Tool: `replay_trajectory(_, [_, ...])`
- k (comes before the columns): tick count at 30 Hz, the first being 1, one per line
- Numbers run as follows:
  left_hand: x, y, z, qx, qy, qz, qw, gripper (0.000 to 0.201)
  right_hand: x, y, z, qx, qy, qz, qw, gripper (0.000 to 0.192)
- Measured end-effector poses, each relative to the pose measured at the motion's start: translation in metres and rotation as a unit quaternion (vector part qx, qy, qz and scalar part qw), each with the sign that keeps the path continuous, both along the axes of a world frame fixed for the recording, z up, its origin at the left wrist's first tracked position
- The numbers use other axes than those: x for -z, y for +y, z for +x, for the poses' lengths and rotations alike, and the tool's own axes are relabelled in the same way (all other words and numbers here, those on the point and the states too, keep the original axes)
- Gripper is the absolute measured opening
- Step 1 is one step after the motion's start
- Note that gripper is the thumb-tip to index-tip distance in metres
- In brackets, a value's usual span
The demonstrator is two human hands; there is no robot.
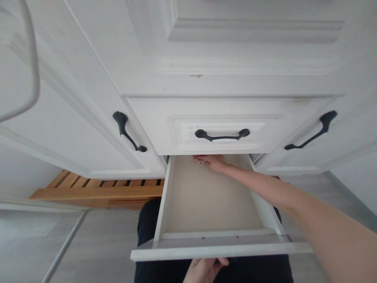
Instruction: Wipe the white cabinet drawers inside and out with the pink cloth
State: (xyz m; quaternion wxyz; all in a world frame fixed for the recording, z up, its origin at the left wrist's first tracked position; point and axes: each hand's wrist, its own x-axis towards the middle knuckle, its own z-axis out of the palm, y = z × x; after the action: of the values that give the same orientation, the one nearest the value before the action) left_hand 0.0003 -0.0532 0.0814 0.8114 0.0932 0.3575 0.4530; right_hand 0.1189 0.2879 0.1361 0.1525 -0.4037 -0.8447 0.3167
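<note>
head view: 1 open drawer, 2 hands, 3 black handles, fingers' grip unclear

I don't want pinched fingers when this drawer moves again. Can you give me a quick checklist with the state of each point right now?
1. Open drawer pulled well out: ok.
2. Right hand out of the drawer: not ok, it reaches to the back, under the drawer above.
3. Left hand on the drawer front: ok, fingers at its lower edge; grip cannot tell.
4. Drawer floor free of things: ok where visible; the far back is hidden.
5. Drawer above shut, its handle untouched: ok.
</note>
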Motion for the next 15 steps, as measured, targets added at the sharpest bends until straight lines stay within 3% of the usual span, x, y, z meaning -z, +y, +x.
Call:
replay_trajectory(3, [0.0, 0.0, -0.002, 0.016, -0.005, -0.001, 1.0, 0.037, 0.015, -0.049, 0.003, -0.093, 0.03, -0.065, 0.993, 0.046])
replay_trajectory(6, [0.003, 0.001, -0.003, 0.03, -0.017, -0.011, 0.999, 0.039, 0.023, -0.117, 0.016, -0.231, 0.105, -0.247, 0.935, 0.036])
replay_trajectory(8, [0.003, 0.002, -0.002, 0.022, -0.031, -0.027, 0.999, 0.044, 0.019, -0.149, 0.028, -0.246, 0.086, -0.364, 0.894, 0.037])
replay_trajectory(10, [0.001, 0.003, -0.001, 0.012, -0.044, -0.033, 0.998, 0.047, 0.006, -0.152, 0.036, -0.234, 0.036, -0.405, 0.883, 0.041])
replay_trajectory(12, [-0.003, 0.002, 0.0, 0.014, -0.046, -0.015, 0.999, 0.045, -0.015, -0.128, 0.039, -0.232, 0.001, -0.342, 0.91, 0.04])
replay_trajectory(15, [-0.007, 0.002, 0.0, 0.026, -0.033, 0.024, 0.999, 0.044, -0.044, -0.067, 0.032, -0.166, -0.043, -0.114, 0.979, 0.029])
